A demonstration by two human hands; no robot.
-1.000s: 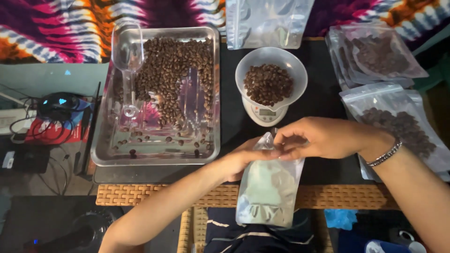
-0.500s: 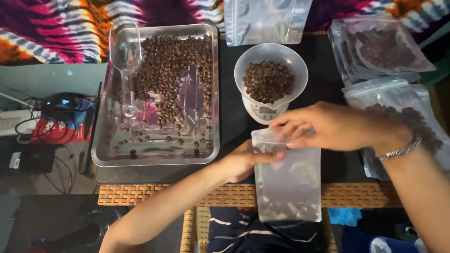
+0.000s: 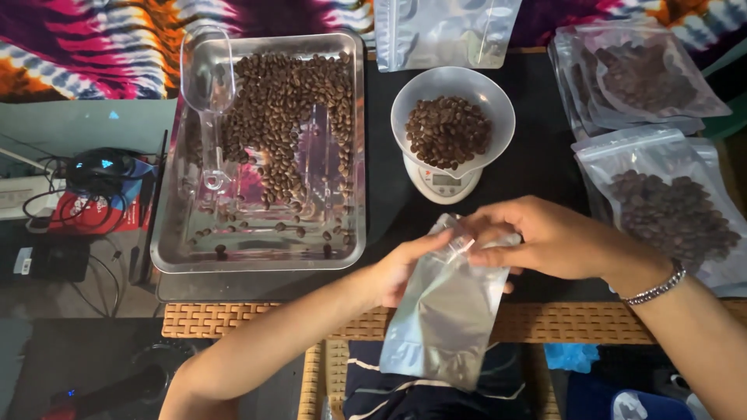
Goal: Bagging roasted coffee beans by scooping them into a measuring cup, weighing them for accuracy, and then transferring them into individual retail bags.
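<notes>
Both hands hold an empty silver zip pouch (image 3: 443, 311) over the table's near edge. My left hand (image 3: 405, 264) pinches the left side of its top, and my right hand (image 3: 545, 237) grips the right side of the mouth. The pouch hangs tilted, bottom toward me. Just beyond it a white bowl of coffee beans (image 3: 451, 128) rests on a small white scale (image 3: 440, 183).
A metal tray (image 3: 167, 249) of coffee beans with a clear plastic scoop (image 3: 208, 85) lies at the left. Filled bean pouches (image 3: 661, 202) stack at the right, empty pouches (image 3: 443, 31) at the back. Cables and a mouse (image 3: 97, 167) sit far left. The woven table edge (image 3: 233, 319) runs below.
The pouch has turned in my hands from lying flat and clear-side up to tilted with its silver side up. Both hands stayed at its top.
</notes>
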